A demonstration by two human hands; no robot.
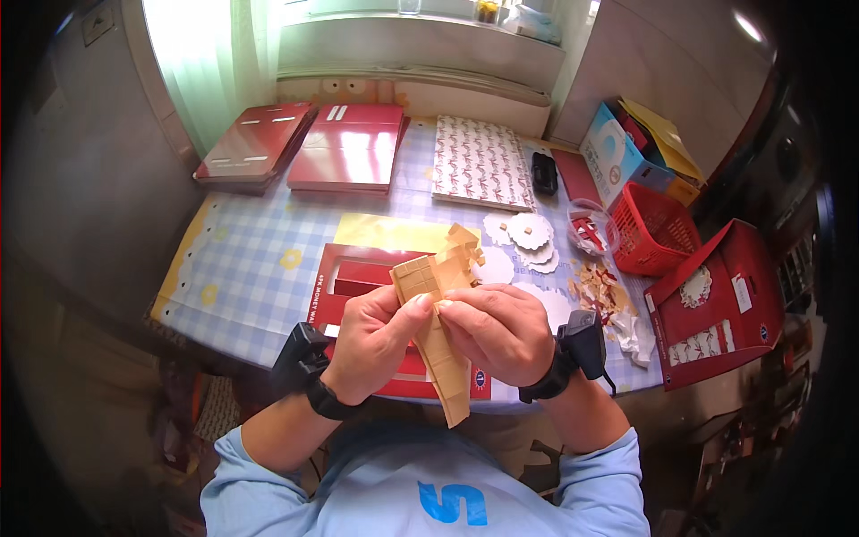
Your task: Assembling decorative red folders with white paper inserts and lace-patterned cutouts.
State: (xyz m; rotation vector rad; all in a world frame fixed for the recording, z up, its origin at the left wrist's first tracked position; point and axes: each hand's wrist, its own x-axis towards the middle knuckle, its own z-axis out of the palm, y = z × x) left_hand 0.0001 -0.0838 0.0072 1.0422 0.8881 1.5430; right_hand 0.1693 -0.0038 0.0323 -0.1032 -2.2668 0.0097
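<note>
Both my hands are closed on a tan strip of paper scored into small squares [447, 358], which hangs tilted over the table's front edge. My left hand [365, 351] pinches its left side between thumb and fingers. My right hand [503, 333] pinches it near the middle, with the fingertips almost touching my left thumb. Loose tan pieces [461, 243] curl off the strip's upper end. Beneath my hands lies a flat red card box with cut-out windows [333, 259], partly covered by them. What the right fingertips pinch exactly is too small to make out.
White scalloped paper discs [530, 231] lie right of my hands, beside tan and red scraps [601, 291]. Further right stand a red plastic basket [655, 228], a clear tub [591, 224] and an open red folder [716, 304]. Stacks of red folders [347, 148] and patterned cards [481, 161] line the back.
</note>
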